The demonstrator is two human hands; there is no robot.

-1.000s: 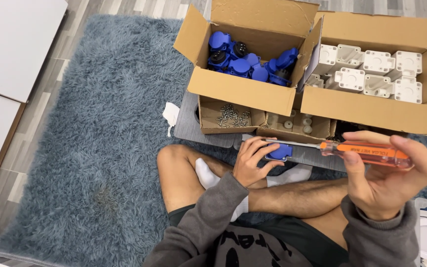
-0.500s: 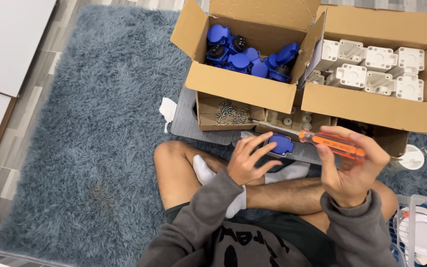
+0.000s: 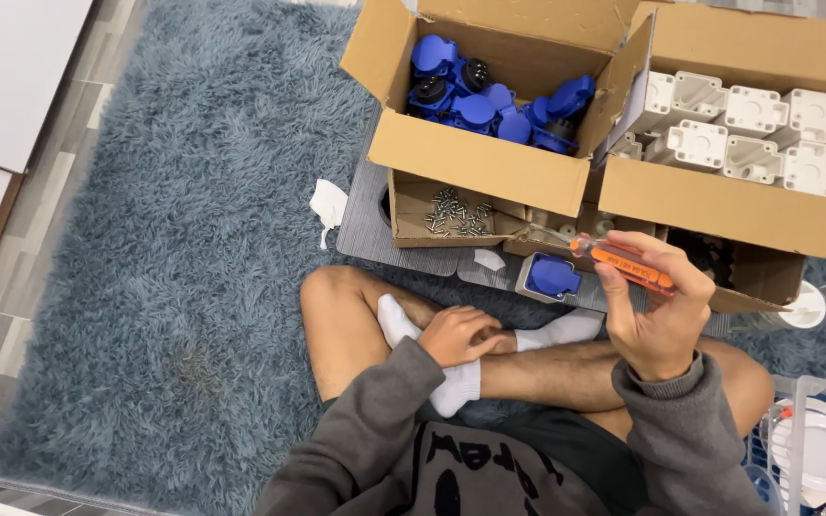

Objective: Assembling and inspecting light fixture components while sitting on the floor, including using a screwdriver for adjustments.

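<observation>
My right hand [image 3: 657, 311] grips an orange-handled screwdriver [image 3: 619, 261], its shaft pointing left toward the small boxes. A blue socket part in a white housing [image 3: 552, 277] lies on the grey board [image 3: 365, 220] just left of that hand, untouched. My left hand [image 3: 459, 334] rests on my white-socked ankle, fingers curled, with nothing visible in it. I sit cross-legged on a shaggy blue-grey rug [image 3: 174, 239].
A cardboard box of blue socket parts [image 3: 475, 158] and a box of white housings [image 3: 728, 201] stand ahead. A small box holds loose screws [image 3: 456, 215]. A crumpled white paper [image 3: 327, 205] lies on the rug. A basket with white round items [image 3: 819, 449] sits at the right.
My left hand let go of the blue socket part and dropped back onto my ankle. The part now lies on the board. My right hand brought the screwdriver nearer the boxes.
</observation>
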